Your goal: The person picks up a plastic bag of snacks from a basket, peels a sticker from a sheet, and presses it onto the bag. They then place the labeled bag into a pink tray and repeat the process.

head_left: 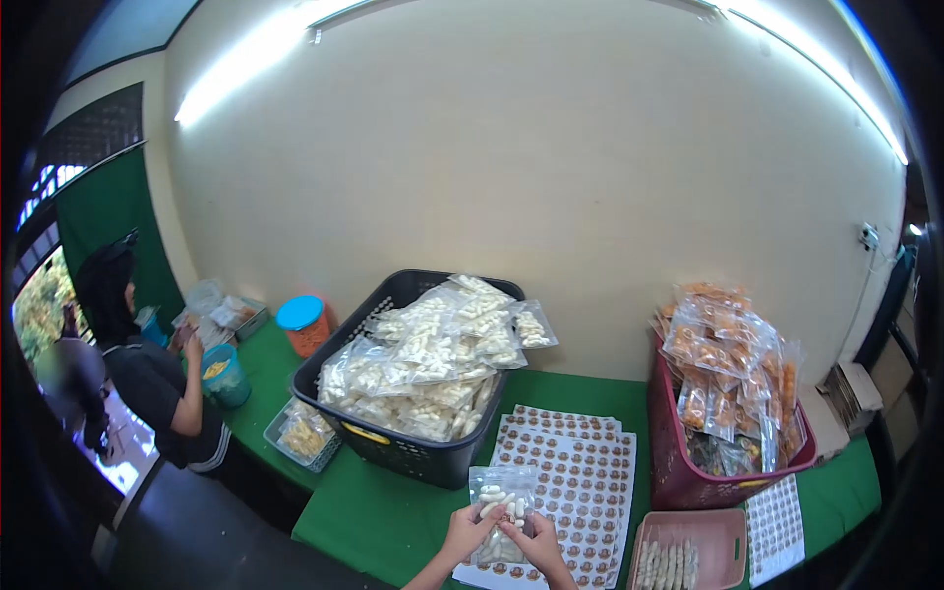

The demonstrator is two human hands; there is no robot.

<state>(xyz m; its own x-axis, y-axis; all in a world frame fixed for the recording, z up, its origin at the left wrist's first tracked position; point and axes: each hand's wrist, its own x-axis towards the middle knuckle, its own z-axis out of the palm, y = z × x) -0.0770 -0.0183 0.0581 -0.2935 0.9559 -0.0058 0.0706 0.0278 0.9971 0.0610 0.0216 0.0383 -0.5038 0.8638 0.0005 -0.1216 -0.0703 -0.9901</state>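
A clear plastic bag of white snack pieces (pixel 503 482) lies over the left edge of the sticker sheets (pixel 580 472). My left hand (pixel 466 534) is on the bag's left side, its fingers closed on the plastic. From the right, my right hand (pixel 539 547) pinches the same bag, the thumbs of both hands almost meeting at its middle. A small brownish spot shows between the fingertips. The sheets carry rows of round brown labels.
Beyond my hands stands a black basket (pixel 393 452) heaped with white snack bags. At right are a maroon basket (pixel 678 472) of orange snack bags and a pink tray (pixel 728 536). Another person (pixel 147 374) stands at left near a teal bucket (pixel 228 383).
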